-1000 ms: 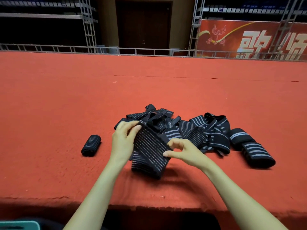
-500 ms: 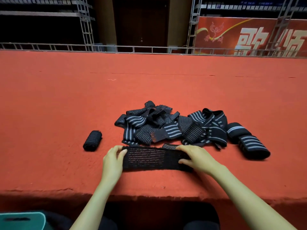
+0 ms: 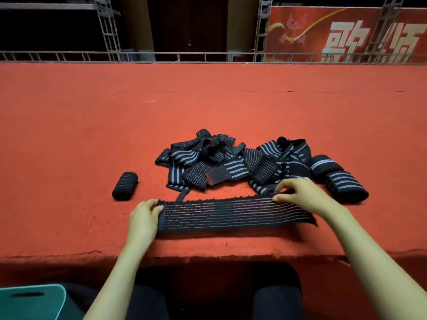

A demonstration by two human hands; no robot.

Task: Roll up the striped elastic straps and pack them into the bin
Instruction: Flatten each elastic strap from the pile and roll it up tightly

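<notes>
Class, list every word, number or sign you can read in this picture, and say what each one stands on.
"歌颂": large white characters on the red banner, their lower parts cut off by the rail, so this is the likely reading.
Strap, pile, bin: no text shows.

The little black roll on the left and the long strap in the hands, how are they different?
The small black rolled-up strap is a tight bundle; the long black grey-striped strap lies stretched flat. The rolled-up strap sits untouched; the long strap is held by the left hand and right hand. Both rest on the red carpet.
</notes>
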